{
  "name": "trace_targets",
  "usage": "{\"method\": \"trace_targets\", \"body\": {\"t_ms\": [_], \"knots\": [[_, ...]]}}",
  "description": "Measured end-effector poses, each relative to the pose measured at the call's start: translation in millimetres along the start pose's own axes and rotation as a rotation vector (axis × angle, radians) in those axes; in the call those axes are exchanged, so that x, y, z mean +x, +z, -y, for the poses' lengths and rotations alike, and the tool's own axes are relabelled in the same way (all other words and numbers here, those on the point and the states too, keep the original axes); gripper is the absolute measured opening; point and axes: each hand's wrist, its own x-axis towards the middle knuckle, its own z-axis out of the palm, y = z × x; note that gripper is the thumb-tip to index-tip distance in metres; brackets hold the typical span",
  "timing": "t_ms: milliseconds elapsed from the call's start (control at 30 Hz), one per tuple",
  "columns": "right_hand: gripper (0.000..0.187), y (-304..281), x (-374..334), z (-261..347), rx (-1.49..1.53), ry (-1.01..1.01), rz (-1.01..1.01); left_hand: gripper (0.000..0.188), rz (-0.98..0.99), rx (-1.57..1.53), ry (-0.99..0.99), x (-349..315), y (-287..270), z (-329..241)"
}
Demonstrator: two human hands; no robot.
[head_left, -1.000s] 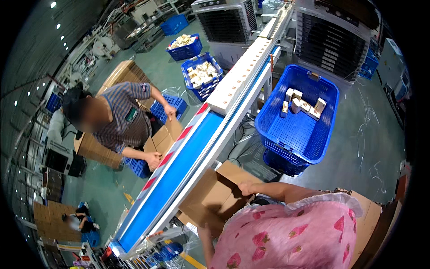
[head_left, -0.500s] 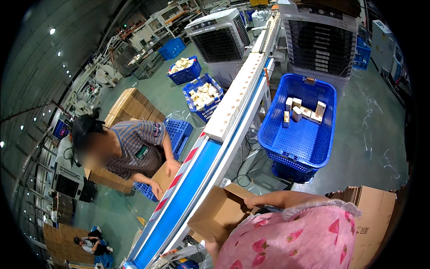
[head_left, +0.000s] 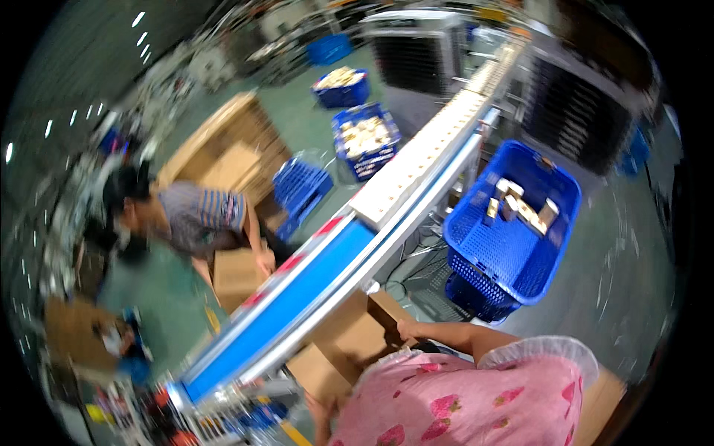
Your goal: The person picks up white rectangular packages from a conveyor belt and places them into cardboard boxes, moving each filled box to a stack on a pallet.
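An open cardboard box (head_left: pixel 348 332) is held in front of my body, beside the near side of the conveyor. My right hand (head_left: pixel 406 330) is closed on the box's right edge. Near the flap at the lower left, my left hand (head_left: pixel 321 407) grips the box from below, its fingers partly hidden and blurred. The inside that shows is bare brown card. Across the belt (head_left: pixel 301 286), a co-worker in a striped shirt (head_left: pixel 208 215) holds another cardboard box (head_left: pixel 238 276) with both hands.
Rows of small white boxes (head_left: pixel 420 175) stand on the conveyor's upper part. A blue basket (head_left: pixel 513 249) with several small boxes is at right. Beyond the belt are filled blue baskets (head_left: pixel 367 141) and stacked flat cartons (head_left: pixel 230 149). A fan-like cooler (head_left: pixel 416 59) stands farther back.
The view has swung and blurred. The left flap of my box now stands outward, and my left hand shows lower beside it. The co-worker's box has moved down and away from the belt edge.
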Motion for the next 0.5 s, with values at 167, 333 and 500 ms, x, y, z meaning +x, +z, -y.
{"method": "trace_targets", "body": {"t_ms": [167, 333, 500], "knots": [[0.025, -64, -44, 34, -0.062, 0.066, 0.137, 0.100, -0.027, 0.123, -0.133, -18, 12, -63], [0.027, -12, -2, -60, 0.002, 0.041, 0.022, 0.104, 0.383, -0.184, -0.336, -4, 39, -95], [0.020, -21, 1, -77, -1.442, -0.917, 0.365, 0.067, 0.383, -0.321, -0.263, -24, 67, -89]]}}
